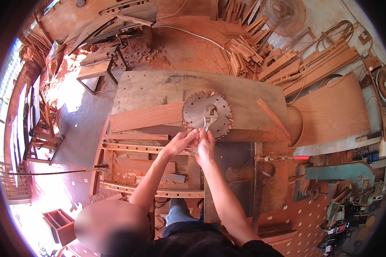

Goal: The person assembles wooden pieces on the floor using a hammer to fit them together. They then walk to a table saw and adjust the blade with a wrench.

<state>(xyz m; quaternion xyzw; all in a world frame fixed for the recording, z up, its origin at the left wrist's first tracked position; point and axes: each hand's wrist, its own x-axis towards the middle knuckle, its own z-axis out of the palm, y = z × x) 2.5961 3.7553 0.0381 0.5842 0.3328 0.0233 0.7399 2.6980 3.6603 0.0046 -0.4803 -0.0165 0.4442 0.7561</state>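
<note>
"What have you got hold of?"

"An adjustable wrench (pixel 207 123). The fingers of my left hand (pixel 179 144) are curled round its handle, and those of my right hand (pixel 205 150) are clamped on it too, right alongside. The handle's lower end peeks out below them."

"Where is the wrench's head?"

"Pointing away from me, over the middle of the circular saw blade (pixel 195 110). Its jaws sit at the hub there, but I can't tell how tightly they bite."

"And the blade?"

"Straight ahead of me, over the near part of the wooden tabletop (pixel 152 88), its toothed round face in view. Small dark holes dot the steel."

"Anything beside it?"

"On the left a broad plank (pixel 146 118) runs up to the blade's edge; I can't tell whether they touch. On the right, well apart from the blade, a narrow wooden strip (pixel 273 118) lies aslant."

"Closer to you?"

"A perforated wooden rail (pixel 135 147) left of my hands, with loose wood offcuts (pixel 135 164) below it. Off to the right is a clamp with a red handle (pixel 302 157)."
</note>
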